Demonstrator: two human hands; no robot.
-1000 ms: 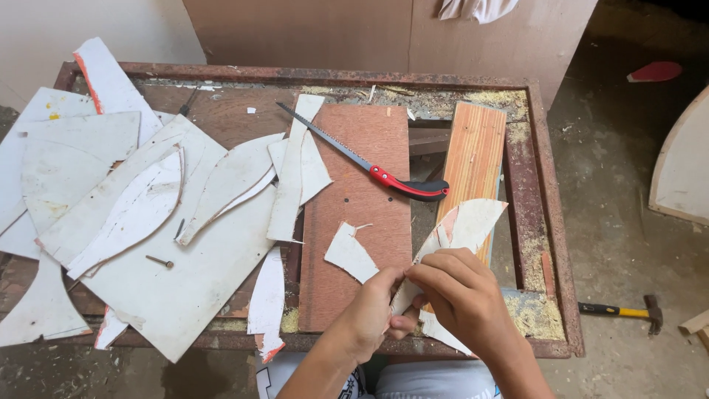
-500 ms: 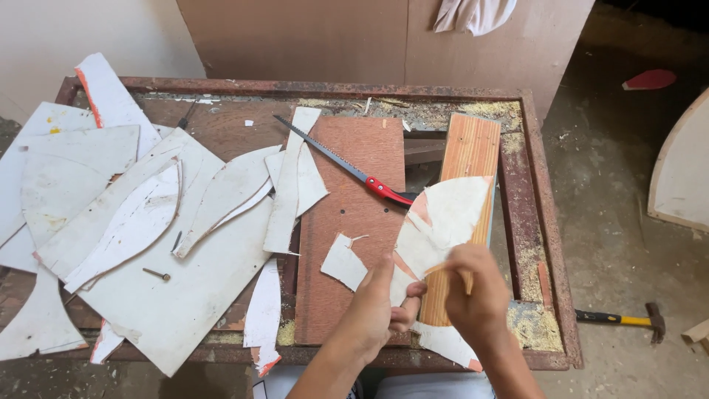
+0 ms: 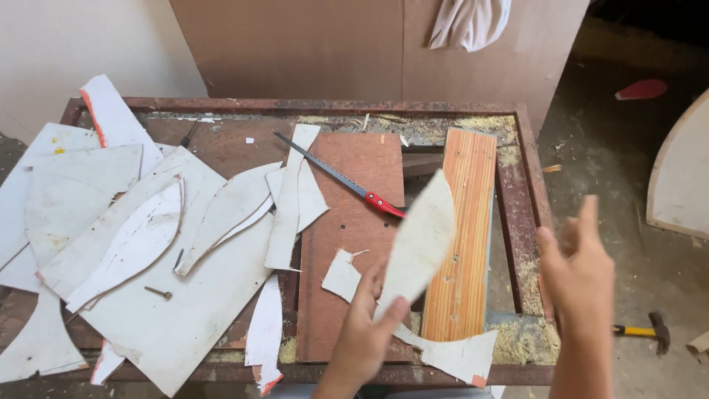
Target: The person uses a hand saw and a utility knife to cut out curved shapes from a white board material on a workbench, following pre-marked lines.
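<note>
Head view looked down at a rusty metal workbench [image 3: 528, 185] strewn with white offcuts. Left hand [image 3: 365, 332] pinched a leaf-shaped white cutout [image 3: 421, 240] upright above a striped wooden plank [image 3: 465, 229]. Right hand [image 3: 583, 273] hovered empty, fingers spread. Red-handled saw [image 3: 347, 181] lay behind.

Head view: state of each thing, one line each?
left hand: pinching white leaf-shaped cutout, tilted up above bench
right hand: open, holding nothing
red-handled saw: flat on brown board
striped plank: flat across bench frame
hammer: on floor
</note>
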